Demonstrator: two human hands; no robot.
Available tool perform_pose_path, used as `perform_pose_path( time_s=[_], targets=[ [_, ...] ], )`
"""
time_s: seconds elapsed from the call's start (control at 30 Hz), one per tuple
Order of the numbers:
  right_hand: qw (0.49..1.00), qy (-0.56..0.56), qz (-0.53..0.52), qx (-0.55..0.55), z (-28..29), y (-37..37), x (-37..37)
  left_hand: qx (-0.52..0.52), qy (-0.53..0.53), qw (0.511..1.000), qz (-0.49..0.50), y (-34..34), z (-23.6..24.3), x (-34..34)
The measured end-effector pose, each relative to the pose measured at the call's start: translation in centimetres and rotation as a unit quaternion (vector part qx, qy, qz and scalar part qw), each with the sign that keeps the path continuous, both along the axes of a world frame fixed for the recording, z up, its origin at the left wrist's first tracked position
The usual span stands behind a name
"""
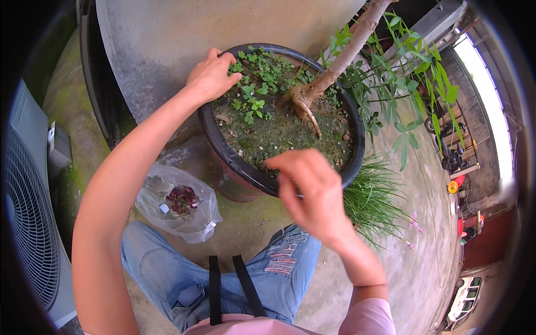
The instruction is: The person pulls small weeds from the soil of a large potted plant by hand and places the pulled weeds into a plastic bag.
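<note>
A round black plant pot [209,131] stands in front of me, with a thick bare trunk [347,51] leaning out of its soil to the right. Small clover-like weeds [267,70] grow over the soil's far left part. My left hand [211,75] rests at the far left rim, thumb and forefinger apart beside the weeds; its other fingers are partly hidden. Above the near rim is my right hand [312,192], slightly blurred, forefinger stretched over the soil and thumb apart. Nothing shows between its fingers.
A clear plastic bag [195,220] with dark red plant bits lies left of the pot. An air-conditioner unit [36,206] stands at far left. Grass with pink flowers [374,195] and leafy stems [410,84] spread at right. A white van [464,301] is farther off.
</note>
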State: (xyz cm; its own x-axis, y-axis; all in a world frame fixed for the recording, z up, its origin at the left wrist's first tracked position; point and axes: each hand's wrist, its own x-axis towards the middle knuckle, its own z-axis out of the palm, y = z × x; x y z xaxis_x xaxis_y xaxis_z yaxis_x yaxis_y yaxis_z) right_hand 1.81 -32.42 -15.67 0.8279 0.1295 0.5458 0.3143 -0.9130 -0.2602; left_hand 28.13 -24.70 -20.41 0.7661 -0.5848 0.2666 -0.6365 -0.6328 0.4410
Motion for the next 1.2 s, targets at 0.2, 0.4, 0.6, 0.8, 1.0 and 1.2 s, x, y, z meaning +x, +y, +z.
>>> perform_pose_path(
  time_s=[0.2, 0.4, 0.6, 0.8, 1.0, 1.2],
  targets=[
    [0.997, 0.052, -0.056, -0.019, -1.3, -4.5, 5.3, -0.034, 0.003, 0.999, -0.007, -0.2, -0.2, 0.3],
    [0.992, 0.092, -0.074, -0.049, -2.0, -4.8, 10.5, -0.031, -0.005, 1.000, -0.001, -0.2, -0.2, 0.5],
    [0.983, 0.167, -0.061, -0.032, -2.3, -5.9, 12.5, -0.029, 0.000, 1.000, -0.003, -0.3, 0.1, 0.1],
    [0.980, 0.170, -0.065, -0.082, -1.9, -5.5, 13.0, -0.015, 0.015, 1.000, 0.006, -0.1, 0.4, -0.1],
    [0.977, 0.154, -0.077, -0.130, -2.5, -5.6, 13.3, -0.015, -0.005, 1.000, 0.002, -0.2, 0.4, -0.1],
    [0.980, 0.183, -0.066, -0.042, -2.4, -6.0, 13.1, -0.016, -0.008, 1.000, 0.004, -0.1, 0.2, -0.1]
  ],
)
